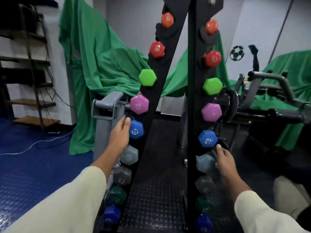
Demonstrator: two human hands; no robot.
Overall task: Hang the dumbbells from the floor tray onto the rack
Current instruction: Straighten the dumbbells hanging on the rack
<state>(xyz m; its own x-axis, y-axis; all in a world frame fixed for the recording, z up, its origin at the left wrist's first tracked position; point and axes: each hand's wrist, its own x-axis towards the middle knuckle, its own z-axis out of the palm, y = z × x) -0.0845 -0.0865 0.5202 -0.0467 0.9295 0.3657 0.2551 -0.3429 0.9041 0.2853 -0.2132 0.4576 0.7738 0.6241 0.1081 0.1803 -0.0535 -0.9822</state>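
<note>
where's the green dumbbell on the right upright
In the head view, the green dumbbell hangs on the rack's right upright, third from the top, between a red dumbbell above and a pink dumbbell below.

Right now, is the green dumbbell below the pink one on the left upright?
No, the green dumbbell hangs above the pink dumbbell on the left upright.

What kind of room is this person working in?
Most likely a small gym or workout room: coloured dumbbells hang on a tall black rack, a grey weight machine stands at right, and blue rubber flooring covers the ground.
</note>
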